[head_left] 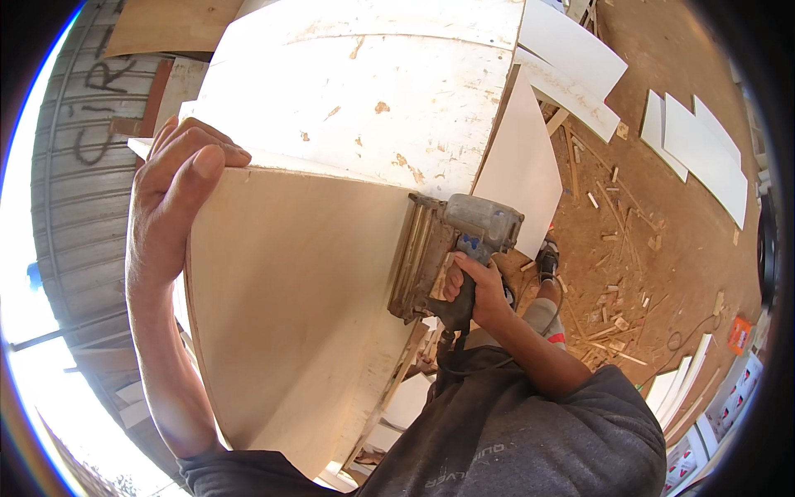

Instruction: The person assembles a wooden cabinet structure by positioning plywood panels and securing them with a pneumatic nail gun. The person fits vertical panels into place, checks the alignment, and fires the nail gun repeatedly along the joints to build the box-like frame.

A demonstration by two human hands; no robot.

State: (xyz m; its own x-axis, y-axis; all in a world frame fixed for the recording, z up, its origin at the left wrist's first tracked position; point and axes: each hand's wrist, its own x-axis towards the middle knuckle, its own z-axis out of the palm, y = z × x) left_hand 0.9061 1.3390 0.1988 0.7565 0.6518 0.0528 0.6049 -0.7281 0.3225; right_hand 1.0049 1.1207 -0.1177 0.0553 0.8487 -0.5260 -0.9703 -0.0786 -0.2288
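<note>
My right hand point(484, 290) is wrapped round the handle of a grey pneumatic nail gun point(483, 217). The gun's nose meets the upper right corner of a pale plywood panel point(290, 265), by the worktop's edge; whether it touches the wood I cannot tell. At the panel's upper left corner my left hand point(184, 174) is closed over the edge, thumb toward me and fingers behind. Beyond that edge stretches a white, glue-stained worktop point(356, 108). A dark air hose point(454, 360) hangs from the gun's handle, close to my shirt.
White boards point(571, 50) lie at the far right of the worktop, and more white sheets point(704, 145) rest on the brown floor. Wood offcuts point(617, 323) are scattered near my foot point(547, 258). A corrugated metal wall point(74, 199) stands at left.
</note>
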